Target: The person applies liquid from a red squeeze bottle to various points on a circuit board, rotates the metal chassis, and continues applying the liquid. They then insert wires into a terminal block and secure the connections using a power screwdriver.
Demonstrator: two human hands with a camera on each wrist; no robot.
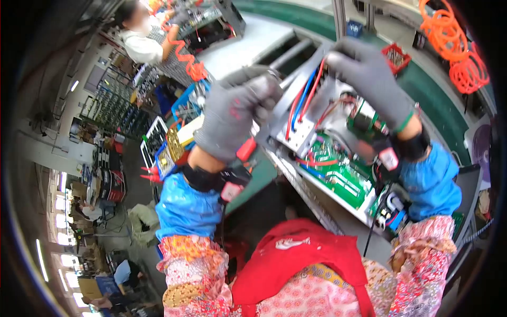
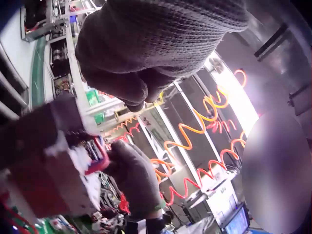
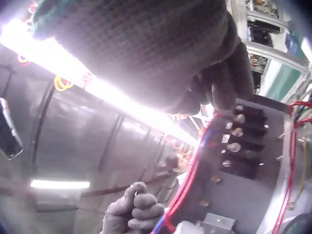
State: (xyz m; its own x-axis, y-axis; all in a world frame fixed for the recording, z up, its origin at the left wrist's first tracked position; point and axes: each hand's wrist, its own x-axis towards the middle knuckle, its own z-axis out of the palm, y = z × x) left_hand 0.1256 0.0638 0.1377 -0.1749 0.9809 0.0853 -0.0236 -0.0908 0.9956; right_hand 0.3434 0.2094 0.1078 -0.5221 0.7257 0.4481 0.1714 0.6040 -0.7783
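Observation:
My right hand [image 1: 369,79], in a grey knit glove, pinches the end of a red wire [image 1: 316,87] above the metal case of an electronic unit. In the left wrist view the same hand [image 2: 134,180] shows beside a red wire loop [image 2: 101,157]. To the left of the case, my gloved left hand [image 1: 237,111] is raised with its fingers curled and the thumb against the forefinger [image 3: 139,187]; I cannot tell whether something small sits between them. A blue wire [image 1: 303,98] runs beside the red one. Inside the case lies a green circuit board [image 1: 343,182].
A row of terminals [image 3: 235,139] is mounted on the case's grey panel. Trays of small parts [image 1: 171,148] stand to the left. Coiled orange hoses [image 1: 451,42] hang at upper right. Another person [image 1: 142,42] works at a far bench. A red bin [image 1: 396,57] stands beyond.

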